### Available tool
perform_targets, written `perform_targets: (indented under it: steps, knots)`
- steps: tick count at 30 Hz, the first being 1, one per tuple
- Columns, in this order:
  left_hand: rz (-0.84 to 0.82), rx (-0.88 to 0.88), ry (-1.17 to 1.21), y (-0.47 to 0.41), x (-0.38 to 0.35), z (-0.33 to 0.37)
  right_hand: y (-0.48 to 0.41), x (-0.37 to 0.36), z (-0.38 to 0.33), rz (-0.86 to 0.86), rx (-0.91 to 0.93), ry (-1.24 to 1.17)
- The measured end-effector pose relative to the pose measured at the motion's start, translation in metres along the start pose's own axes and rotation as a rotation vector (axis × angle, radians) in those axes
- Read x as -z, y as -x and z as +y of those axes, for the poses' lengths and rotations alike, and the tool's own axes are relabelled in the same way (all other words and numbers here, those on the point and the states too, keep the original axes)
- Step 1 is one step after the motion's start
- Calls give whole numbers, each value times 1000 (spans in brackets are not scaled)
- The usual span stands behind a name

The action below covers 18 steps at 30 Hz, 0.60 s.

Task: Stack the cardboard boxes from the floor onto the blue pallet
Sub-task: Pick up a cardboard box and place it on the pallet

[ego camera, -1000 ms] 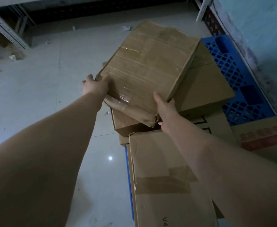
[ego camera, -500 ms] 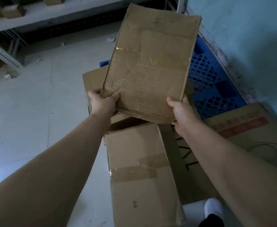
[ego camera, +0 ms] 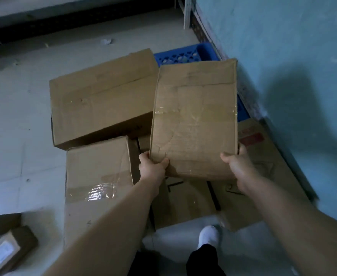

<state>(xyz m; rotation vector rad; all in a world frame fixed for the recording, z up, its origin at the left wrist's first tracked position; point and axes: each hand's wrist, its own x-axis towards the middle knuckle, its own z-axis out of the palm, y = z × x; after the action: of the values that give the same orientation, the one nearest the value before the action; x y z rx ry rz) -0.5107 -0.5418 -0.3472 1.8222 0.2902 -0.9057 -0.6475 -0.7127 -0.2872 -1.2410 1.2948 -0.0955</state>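
Both hands grip one cardboard box by its near corners.
The left hand (ego camera: 152,169) and right hand (ego camera: 238,166) are closed on the held box (ego camera: 194,118), raised over boxes stacked on the blue pallet (ego camera: 183,54) by the wall (ego camera: 283,56); a large box (ego camera: 102,96) lies just left.

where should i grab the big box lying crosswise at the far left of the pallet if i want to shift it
Take the big box by its two short ends, one hand on each, coming from above. It lies flat with its long side running left to right. Its near side is crowded by the taped box, and its right end sits behind the held box, gripped by the left hand and right hand.
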Motion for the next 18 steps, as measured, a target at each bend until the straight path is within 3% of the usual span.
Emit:
perform_targets:
  steps: [6, 14, 18]
  knots:
    - [98, 57, -178, -3, -10, -55, -22, 0, 66, 29, -107, 42]
    - [103, 444, -461, 5, -14, -114, -47, -11, 125, -31, -248, 278]
    - [-152, 539, -705, 2, -16, -118, -69, -30, 138, 32, -214, 429]
